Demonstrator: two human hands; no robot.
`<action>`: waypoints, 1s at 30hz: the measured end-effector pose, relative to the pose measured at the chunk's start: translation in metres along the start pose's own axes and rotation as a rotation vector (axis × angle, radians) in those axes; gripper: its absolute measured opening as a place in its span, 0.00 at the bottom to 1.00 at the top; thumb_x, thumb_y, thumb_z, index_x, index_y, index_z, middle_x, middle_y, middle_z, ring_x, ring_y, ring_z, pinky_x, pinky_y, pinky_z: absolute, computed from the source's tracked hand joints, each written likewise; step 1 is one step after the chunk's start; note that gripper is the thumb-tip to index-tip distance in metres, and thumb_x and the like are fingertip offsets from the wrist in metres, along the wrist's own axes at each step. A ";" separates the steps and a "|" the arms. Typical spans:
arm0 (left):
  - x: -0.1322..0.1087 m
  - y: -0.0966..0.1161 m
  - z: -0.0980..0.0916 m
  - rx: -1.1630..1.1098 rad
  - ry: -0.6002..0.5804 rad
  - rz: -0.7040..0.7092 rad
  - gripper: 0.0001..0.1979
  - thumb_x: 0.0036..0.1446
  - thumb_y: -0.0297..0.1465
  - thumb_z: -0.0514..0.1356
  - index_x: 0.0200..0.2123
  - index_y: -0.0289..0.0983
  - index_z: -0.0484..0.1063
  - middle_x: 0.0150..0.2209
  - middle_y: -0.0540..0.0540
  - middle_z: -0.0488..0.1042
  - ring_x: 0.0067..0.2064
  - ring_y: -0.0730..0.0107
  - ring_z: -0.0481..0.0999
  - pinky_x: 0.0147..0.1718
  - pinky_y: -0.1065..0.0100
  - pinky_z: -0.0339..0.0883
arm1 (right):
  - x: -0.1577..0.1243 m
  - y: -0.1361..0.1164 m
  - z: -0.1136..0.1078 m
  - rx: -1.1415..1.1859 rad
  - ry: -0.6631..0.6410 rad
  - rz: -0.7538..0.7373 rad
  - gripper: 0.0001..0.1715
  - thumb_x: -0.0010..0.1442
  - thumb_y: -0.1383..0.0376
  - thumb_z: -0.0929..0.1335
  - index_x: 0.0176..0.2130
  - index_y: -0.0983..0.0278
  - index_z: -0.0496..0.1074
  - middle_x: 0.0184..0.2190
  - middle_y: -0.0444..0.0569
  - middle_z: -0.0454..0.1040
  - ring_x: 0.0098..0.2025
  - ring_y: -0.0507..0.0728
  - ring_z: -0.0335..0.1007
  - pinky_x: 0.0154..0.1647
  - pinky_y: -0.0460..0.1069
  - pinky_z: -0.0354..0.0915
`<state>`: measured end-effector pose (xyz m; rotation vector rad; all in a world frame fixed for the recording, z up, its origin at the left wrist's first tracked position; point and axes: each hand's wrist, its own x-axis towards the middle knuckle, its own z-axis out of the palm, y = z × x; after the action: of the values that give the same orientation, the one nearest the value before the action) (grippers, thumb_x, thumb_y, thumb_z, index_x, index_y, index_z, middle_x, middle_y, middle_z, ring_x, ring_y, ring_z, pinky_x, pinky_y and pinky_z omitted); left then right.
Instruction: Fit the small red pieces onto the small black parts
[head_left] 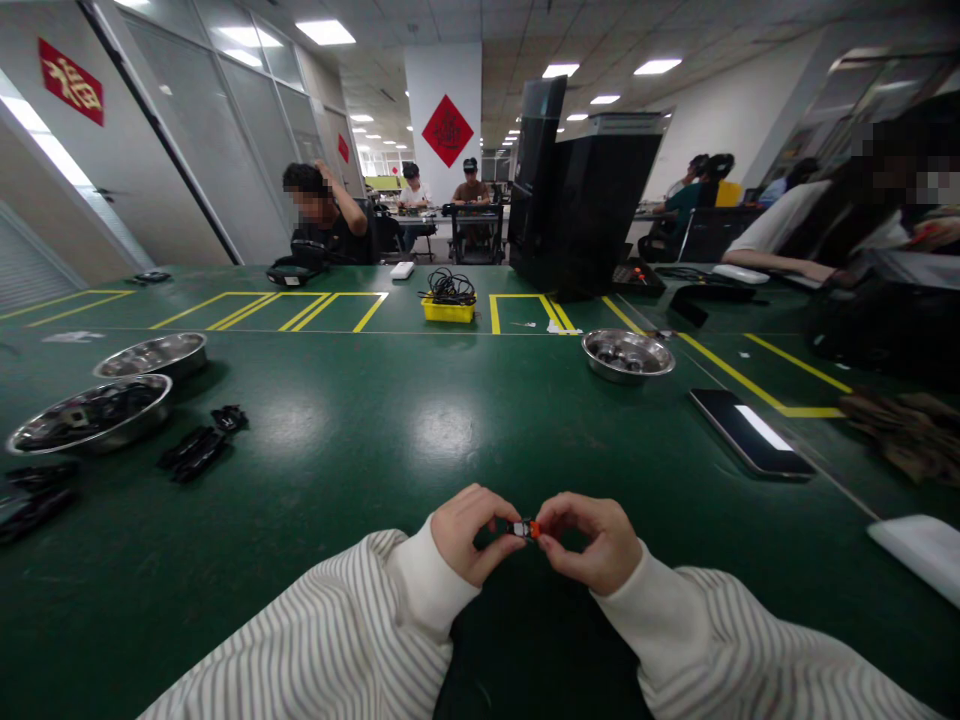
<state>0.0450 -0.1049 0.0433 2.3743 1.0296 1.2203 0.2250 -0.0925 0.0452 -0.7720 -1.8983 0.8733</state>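
Between my two hands, close to the table's near edge, is a small black part (517, 528) with a pale patch on it and an orange piece (534, 530) at its right end. My left hand (472, 532) pinches the black end between thumb and fingertips. With thumb and forefinger, my right hand (592, 540) grips the orange end. The part is too small to name its kind. On the green table (360, 400) to the left lie several black parts (196, 452) in a loose group.
Two steel bowls, an upper one (154, 354) and a nearer one (97, 412) full of black parts, stand at left. Another steel bowl (628, 357) with dark pieces, a phone (750, 432) and a white object (919, 550) are at right. A yellow tray (448, 311) holds cables. People sit beyond.
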 end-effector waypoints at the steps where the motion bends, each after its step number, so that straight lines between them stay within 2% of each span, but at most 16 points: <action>1: 0.000 0.000 0.000 -0.002 0.000 0.002 0.07 0.51 0.31 0.56 0.29 0.33 0.68 0.24 0.47 0.71 0.24 0.74 0.66 0.25 0.72 0.62 | 0.000 0.000 0.000 0.000 -0.002 -0.003 0.06 0.42 0.74 0.66 0.26 0.67 0.69 0.21 0.47 0.72 0.19 0.50 0.68 0.21 0.43 0.68; 8: -0.001 0.000 0.001 -0.012 -0.005 0.005 0.06 0.51 0.31 0.56 0.29 0.34 0.68 0.25 0.46 0.71 0.25 0.74 0.66 0.26 0.72 0.62 | -0.001 0.001 0.000 0.021 -0.012 0.006 0.06 0.44 0.73 0.67 0.28 0.67 0.71 0.22 0.49 0.74 0.21 0.51 0.70 0.22 0.44 0.69; 16: -0.001 0.000 0.001 -0.007 0.026 0.020 0.05 0.51 0.30 0.56 0.28 0.33 0.68 0.24 0.47 0.70 0.24 0.75 0.65 0.24 0.73 0.62 | -0.003 0.007 -0.001 0.201 -0.031 0.008 0.04 0.49 0.69 0.68 0.29 0.67 0.73 0.22 0.50 0.75 0.21 0.52 0.72 0.21 0.44 0.70; 20: -0.002 0.000 0.002 0.026 0.016 0.016 0.06 0.52 0.30 0.55 0.32 0.33 0.67 0.24 0.47 0.70 0.25 0.75 0.66 0.25 0.73 0.63 | -0.003 0.010 0.001 0.181 -0.022 0.035 0.06 0.51 0.66 0.67 0.30 0.67 0.73 0.21 0.50 0.75 0.20 0.52 0.71 0.20 0.45 0.69; 24: -0.002 -0.002 0.002 0.050 0.031 0.075 0.10 0.52 0.30 0.55 0.39 0.33 0.66 0.25 0.47 0.71 0.25 0.75 0.67 0.25 0.73 0.64 | -0.001 0.010 -0.001 0.112 -0.008 0.020 0.04 0.49 0.67 0.68 0.28 0.66 0.73 0.22 0.50 0.75 0.22 0.52 0.71 0.21 0.44 0.69; 30: 0.000 -0.005 0.002 0.055 0.075 0.158 0.09 0.50 0.28 0.57 0.36 0.31 0.68 0.27 0.44 0.72 0.26 0.73 0.69 0.26 0.73 0.66 | 0.001 0.010 -0.002 0.077 -0.011 0.045 0.03 0.46 0.71 0.68 0.26 0.66 0.73 0.23 0.50 0.75 0.24 0.53 0.72 0.23 0.45 0.69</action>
<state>0.0442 -0.1013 0.0388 2.5110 0.9228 1.3616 0.2283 -0.0860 0.0386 -0.7670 -1.8523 0.9740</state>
